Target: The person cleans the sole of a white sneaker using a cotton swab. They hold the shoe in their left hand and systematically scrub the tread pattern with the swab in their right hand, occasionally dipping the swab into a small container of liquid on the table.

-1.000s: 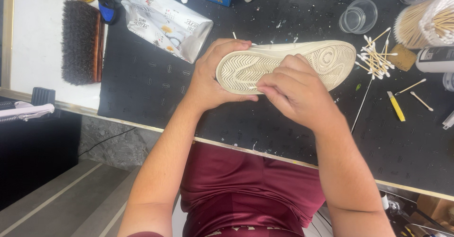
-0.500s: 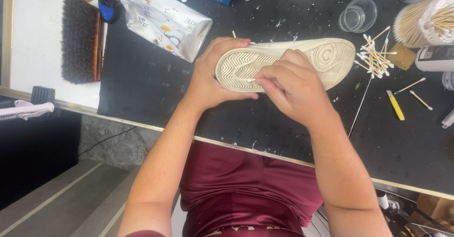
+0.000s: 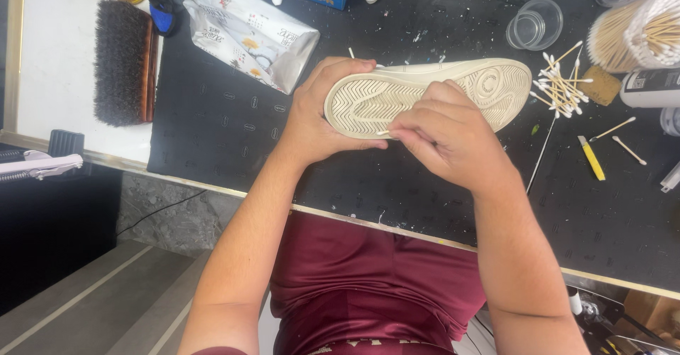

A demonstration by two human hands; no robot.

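**Swab at work on the sole of a cream shoe**

Taking the cream shoe (image 3: pixel 432 89) as the landmark and reading from the left: far to its left a dark bristle brush (image 3: pixel 126 63) lies on the pale part of the worktop (image 3: pixel 49 64). Nearer, just left of the heel and a little further back, sits a crumpled printed pouch (image 3: pixel 248 32). The left hand (image 3: pixel 319 114) is wrapped around the heel end, thumb over the far edge, gripping the shoe so the patterned sole faces up just above the black mat. The right hand (image 3: pixel 446 132) covers the middle of the sole, fingers pinched shut on a cotton swab (image 3: pixel 383 133) whose white tip touches the near edge of the tread. To the right of the toe lies a loose heap of used swabs (image 3: pixel 563 86), with a clear cup (image 3: pixel 535 23) behind them.

By the look of it, the step in hand is detail cleaning of the sole grooves. The next stroke likely calls for a steady heel grip and light pressure along the tread lines.
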